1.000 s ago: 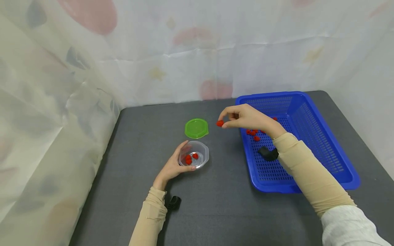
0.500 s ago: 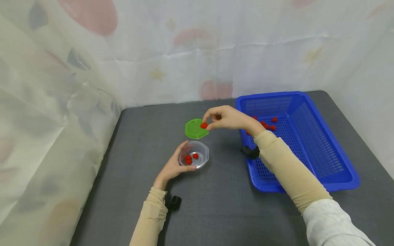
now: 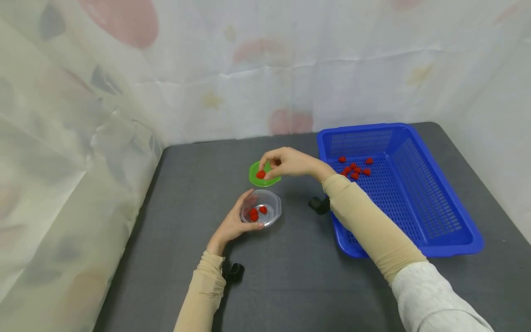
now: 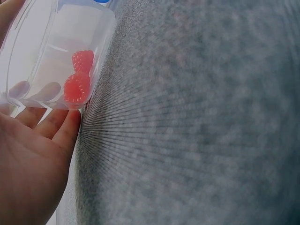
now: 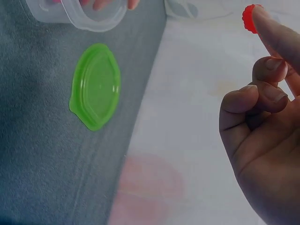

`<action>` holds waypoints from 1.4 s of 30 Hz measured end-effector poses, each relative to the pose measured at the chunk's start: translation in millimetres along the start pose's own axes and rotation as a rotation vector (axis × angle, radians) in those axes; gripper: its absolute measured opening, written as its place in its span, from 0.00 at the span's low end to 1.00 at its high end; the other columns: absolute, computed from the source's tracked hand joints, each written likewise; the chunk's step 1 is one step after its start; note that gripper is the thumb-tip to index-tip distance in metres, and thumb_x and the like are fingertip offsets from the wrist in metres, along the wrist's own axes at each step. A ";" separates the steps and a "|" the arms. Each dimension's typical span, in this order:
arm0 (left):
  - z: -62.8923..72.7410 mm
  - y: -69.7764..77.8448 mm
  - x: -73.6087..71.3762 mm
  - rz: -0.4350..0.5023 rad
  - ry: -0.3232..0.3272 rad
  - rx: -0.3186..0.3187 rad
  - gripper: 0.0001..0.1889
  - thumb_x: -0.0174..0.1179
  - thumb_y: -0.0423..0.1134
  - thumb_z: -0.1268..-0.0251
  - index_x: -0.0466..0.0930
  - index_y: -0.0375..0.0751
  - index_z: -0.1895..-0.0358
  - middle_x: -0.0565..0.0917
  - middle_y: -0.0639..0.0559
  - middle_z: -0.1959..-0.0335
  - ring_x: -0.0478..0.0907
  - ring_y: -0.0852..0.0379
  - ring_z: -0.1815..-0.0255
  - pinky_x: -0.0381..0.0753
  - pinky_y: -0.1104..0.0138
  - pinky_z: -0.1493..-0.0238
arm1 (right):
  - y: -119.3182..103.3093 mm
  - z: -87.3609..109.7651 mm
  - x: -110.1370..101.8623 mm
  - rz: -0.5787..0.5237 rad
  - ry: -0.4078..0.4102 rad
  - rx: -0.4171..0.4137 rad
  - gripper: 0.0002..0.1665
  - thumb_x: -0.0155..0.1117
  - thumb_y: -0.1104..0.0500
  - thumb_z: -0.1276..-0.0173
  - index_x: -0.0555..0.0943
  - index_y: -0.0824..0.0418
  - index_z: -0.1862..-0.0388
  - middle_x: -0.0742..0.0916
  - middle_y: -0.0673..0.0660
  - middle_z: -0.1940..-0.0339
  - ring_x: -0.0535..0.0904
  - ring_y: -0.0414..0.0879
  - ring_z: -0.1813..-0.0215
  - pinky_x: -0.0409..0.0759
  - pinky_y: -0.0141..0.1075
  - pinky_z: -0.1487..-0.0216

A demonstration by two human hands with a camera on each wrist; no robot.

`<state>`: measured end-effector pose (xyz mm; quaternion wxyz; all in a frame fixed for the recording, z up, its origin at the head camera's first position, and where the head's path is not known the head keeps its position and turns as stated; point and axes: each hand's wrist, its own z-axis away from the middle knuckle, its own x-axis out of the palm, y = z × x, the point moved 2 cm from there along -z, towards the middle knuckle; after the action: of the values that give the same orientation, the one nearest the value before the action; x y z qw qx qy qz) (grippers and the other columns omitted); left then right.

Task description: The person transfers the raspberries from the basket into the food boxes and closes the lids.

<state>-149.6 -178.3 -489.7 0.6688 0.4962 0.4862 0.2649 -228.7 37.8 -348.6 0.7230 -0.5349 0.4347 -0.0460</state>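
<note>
We are finding one small, red, bumpy raspberry (image 3: 260, 174) suspended in the air, with the grip of the right hand (image 3: 289, 162) clamped on it between thumb and forefinger; in the head view it is overlapping the flat green plastic lid (image 5: 98, 86), which is lying on the dark grey table (image 3: 307, 286). We are judging the raspberry to be very light and compact; whether it is soft fruit or a stiffer imitation we are unable to tell, so we are treating it as easily crushed. Accordingly, we are specifying light fingertip pressure on opposite sides, where the knobbly surface is probably giving adequate friction. The grip of the left hand (image 3: 233, 225) is clamping around the side of the clear, angular plastic container (image 3: 271, 215), fingers along the far left, thumb at the near edge, three red raspberries (image 3: 263, 210) resting inside. We are rating the container as light, thin-walled and slightly flexible, its smooth wall likely somewhat slippery; we are therefore recommending a broad hold low on the wall, leaving the mouth unobstructed. Further loose raspberries (image 3: 369, 160) are lying in the blue perforated plastic basket (image 3: 474, 248) on the right.
</note>
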 end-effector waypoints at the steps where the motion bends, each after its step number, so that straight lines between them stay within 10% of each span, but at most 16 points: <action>1: -0.3 -1.6 -0.1 0.006 0.002 -0.002 0.53 0.74 0.41 0.57 0.49 0.53 0.27 0.65 0.45 0.32 0.62 0.46 0.31 0.58 0.47 0.31 | 1.2 -2.3 1.7 0.008 -0.007 0.002 0.09 0.66 0.55 0.39 0.80 0.51 0.58 0.71 0.49 0.80 0.63 0.42 0.77 0.64 0.32 0.72; 30: 2.1 -2.8 2.6 0.010 0.016 -0.083 0.51 0.74 0.46 0.57 0.50 0.70 0.31 0.58 0.58 0.28 0.58 0.51 0.29 0.56 0.47 0.31 | 35.4 -38.6 45.3 0.068 -0.328 0.178 0.14 0.63 0.64 0.39 0.80 0.59 0.53 0.74 0.48 0.81 0.65 0.40 0.78 0.64 0.29 0.74; 42: 9.8 29.7 -1.8 0.027 -0.013 -0.068 0.50 0.72 0.38 0.54 0.50 0.54 0.28 0.60 0.49 0.29 0.58 0.47 0.29 0.54 0.48 0.29 | 40.2 -40.2 57.9 0.080 -0.304 0.210 0.13 0.64 0.64 0.39 0.80 0.56 0.54 0.71 0.49 0.75 0.62 0.40 0.75 0.64 0.29 0.73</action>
<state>-137.6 -172.8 -461.3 0.6848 0.4816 0.4656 0.2870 -236.2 -5.4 -416.9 0.8335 -0.4396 0.3341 0.0190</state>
